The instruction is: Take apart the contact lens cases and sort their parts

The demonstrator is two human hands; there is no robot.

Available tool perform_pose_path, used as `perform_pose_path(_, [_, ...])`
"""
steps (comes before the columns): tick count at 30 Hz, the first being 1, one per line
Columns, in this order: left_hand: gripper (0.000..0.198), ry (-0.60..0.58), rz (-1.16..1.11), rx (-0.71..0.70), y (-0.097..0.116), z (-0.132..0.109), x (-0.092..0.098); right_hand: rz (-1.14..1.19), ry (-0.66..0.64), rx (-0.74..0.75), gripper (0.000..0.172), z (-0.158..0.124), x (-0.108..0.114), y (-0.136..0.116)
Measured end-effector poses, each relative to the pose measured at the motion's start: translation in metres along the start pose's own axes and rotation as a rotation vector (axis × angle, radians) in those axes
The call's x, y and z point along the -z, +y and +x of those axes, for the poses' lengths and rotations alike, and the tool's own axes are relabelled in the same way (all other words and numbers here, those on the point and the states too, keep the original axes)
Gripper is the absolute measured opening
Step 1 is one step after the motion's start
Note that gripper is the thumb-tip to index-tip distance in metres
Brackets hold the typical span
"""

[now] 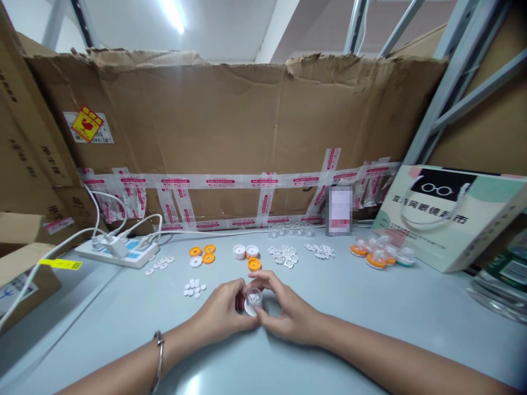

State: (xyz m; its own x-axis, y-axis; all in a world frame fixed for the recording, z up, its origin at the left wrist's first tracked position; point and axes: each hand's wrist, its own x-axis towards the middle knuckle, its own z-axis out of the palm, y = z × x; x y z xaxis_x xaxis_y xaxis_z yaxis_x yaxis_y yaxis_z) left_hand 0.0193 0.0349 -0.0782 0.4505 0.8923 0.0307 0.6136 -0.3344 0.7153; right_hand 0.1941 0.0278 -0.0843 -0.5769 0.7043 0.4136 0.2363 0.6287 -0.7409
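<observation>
The left hand (225,308) and right hand (286,310) pinch a clear plastic cylinder (254,297) with round white base over the pale-grey worktop (370,302); a round orange plastic cap (254,265) lies at its twelve o'clock.

"What is seen at the back?"
"Cardboard (230,120) is crossed by printed tape (220,181) and marked with a yellow label (87,125)."
"And to the left?"
"A power strip (144,257) is fitted with plugs (115,244); near it, an open box (41,296) is partly cut off."
"To the right?"
"A printed bag (432,241) is seen, with a bottle (506,274) beside it and a metal frame (447,99) behind."
</observation>
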Motion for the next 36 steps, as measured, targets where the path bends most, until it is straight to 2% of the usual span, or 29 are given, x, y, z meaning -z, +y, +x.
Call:
perform_pose_path(2, [0.025,-0.008,-0.001,0.012,0.0,0.0002,0.0003,-0.027,0.019,-0.043,0.059,0.0005,0.0003,0.0015])
perform_pose_path(4, [0.029,-0.003,0.004,0.024,0.0001,0.0007,0.0003,-0.072,0.066,-0.149,0.067,0.0013,-0.0013,0.002])
perform_pose_path(6, [0.028,0.004,0.008,0.029,0.0003,0.0012,-0.0001,-0.082,0.087,-0.216,0.063,0.0016,-0.0036,0.0017])
perform_pose_path(9, [0.022,0.006,-0.003,0.011,0.0001,0.0014,-0.0011,-0.045,0.051,-0.129,0.05,0.0006,-0.0045,0.0013])
perform_pose_path(12, [0.021,0.012,-0.005,-0.005,-0.0005,0.0013,-0.0015,0.014,-0.004,0.029,0.049,-0.0002,-0.0019,0.0025])
perform_pose_path(15, [0.021,0.0,-0.019,-0.004,-0.0012,0.0015,-0.0011,0.015,-0.023,0.083,0.049,0.0012,-0.0005,0.0043])
perform_pose_path(19, [0.031,0.016,-0.004,0.023,-0.0028,0.0017,-0.0021,-0.075,0.103,-0.123,0.058,0.0042,-0.0041,0.0053])
perform_pose_path(21, [0.031,0.027,0.005,0.016,-0.004,0.0017,-0.0032,-0.077,0.127,-0.177,0.046,0.0042,-0.0061,0.0047])
perform_pose_path(24, [0.022,0.028,0.003,-0.012,-0.0052,0.0016,-0.004,-0.052,0.077,-0.049,0.036,0.0025,-0.006,0.0031])
perform_pose_path(27, [0.018,0.017,0.003,-0.018,-0.005,0.0018,-0.0026,0.017,0.015,0.072,0.04,0.0011,-0.0031,0.002])
perform_pose_path(30, [0.019,-0.006,-0.016,-0.01,-0.0045,0.002,-0.0009,0.015,-0.01,0.118,0.046,0.0014,-0.0016,0.002])
perform_pose_path(32, [0.023,-0.003,-0.024,0.015,-0.0045,0.0019,-0.0006,-0.049,0.047,0.051,0.052,0.0023,-0.0025,0.0026])
perform_pose_path(34, [0.027,0.012,-0.011,0.037,-0.0043,0.0015,-0.0011,-0.112,0.12,-0.108,0.054,0.0034,-0.0042,0.0032])
perform_pose_path(36, [0.028,0.022,0.011,0.038,-0.0036,0.0009,-0.0016,-0.126,0.15,-0.228,0.043,0.0044,-0.0054,0.0035])
